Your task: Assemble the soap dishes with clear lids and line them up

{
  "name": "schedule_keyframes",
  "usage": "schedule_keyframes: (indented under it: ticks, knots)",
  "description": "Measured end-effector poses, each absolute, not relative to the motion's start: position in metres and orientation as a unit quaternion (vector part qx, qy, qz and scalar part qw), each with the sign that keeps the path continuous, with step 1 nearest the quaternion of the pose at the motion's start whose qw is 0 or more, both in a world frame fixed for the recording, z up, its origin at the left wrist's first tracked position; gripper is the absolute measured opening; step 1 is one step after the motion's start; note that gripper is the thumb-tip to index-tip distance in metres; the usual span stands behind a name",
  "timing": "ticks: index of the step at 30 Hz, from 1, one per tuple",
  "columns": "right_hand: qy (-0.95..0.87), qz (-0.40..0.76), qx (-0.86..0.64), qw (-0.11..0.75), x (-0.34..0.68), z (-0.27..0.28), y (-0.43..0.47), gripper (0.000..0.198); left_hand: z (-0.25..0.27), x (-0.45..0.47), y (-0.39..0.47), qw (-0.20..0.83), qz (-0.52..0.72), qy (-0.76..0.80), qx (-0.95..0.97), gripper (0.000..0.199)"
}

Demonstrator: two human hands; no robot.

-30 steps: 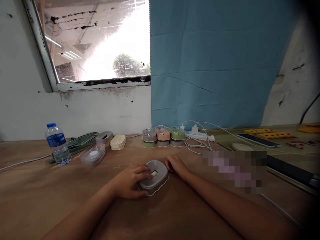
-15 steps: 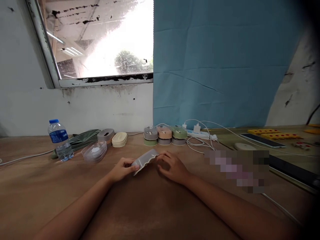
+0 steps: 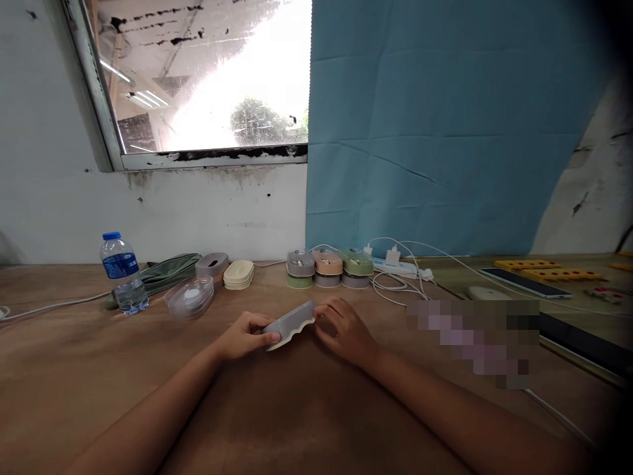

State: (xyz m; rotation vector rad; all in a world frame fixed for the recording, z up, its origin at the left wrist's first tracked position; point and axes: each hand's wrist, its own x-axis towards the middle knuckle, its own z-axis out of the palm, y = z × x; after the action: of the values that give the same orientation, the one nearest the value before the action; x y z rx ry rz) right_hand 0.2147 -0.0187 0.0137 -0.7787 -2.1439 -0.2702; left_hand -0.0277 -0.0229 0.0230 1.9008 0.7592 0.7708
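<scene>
My left hand (image 3: 250, 335) is closed on a grey, glossy strip-like piece (image 3: 291, 321) with a wavy cream edge, its thumb resting on the near end. I cannot make out exactly what the piece is. It is held tilted above the brown table, its right end higher. At that right end is my right hand (image 3: 343, 330), fingers curled, fingertips at or against the piece; whether they grip it is hidden. Beyond the hands stand two-tier oval boxes: a grey one (image 3: 300, 264), a peach one (image 3: 328, 264) and a green one (image 3: 358, 264).
Back left are a water bottle (image 3: 121, 270), clear plastic lids (image 3: 190, 298), a grey oval frame (image 3: 212, 265), stacked cream oval pieces (image 3: 239, 274) and a dark green pouch (image 3: 171, 272). A power strip (image 3: 403, 268) with white cables lies back right, near a phone (image 3: 524, 282) and yellow blocks (image 3: 561, 274).
The piece has turned slightly in my left hand, showing its wavy edge more from the side. My right hand stays beside its right end. The whole view has shifted a little.
</scene>
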Motion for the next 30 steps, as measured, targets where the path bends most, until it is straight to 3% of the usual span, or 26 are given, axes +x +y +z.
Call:
schedule_keyframes:
  ticks: [13,17,25,30]
  knots:
    - [-0.895,-0.073,-0.293,0.329,0.22,0.012,-0.018,0.017,0.015,-0.041,-0.004,0.434,0.448,0.383,0.681,0.047]
    - [-0.896,-0.058,-0.307,0.316,0.219,0.009,-0.017,0.017,0.021,-0.041,-0.009,0.335,0.42,0.418,0.732,0.045]
    - [-0.908,-0.049,-0.303,0.284,0.22,0.009,-0.016,0.038,0.022,-0.05,-0.009,0.067,0.329,0.433,0.837,0.042]
    - [-0.91,-0.036,-0.307,0.276,0.22,0.006,-0.015,0.032,0.02,-0.056,-0.005,-0.017,0.313,0.427,0.848,0.041]
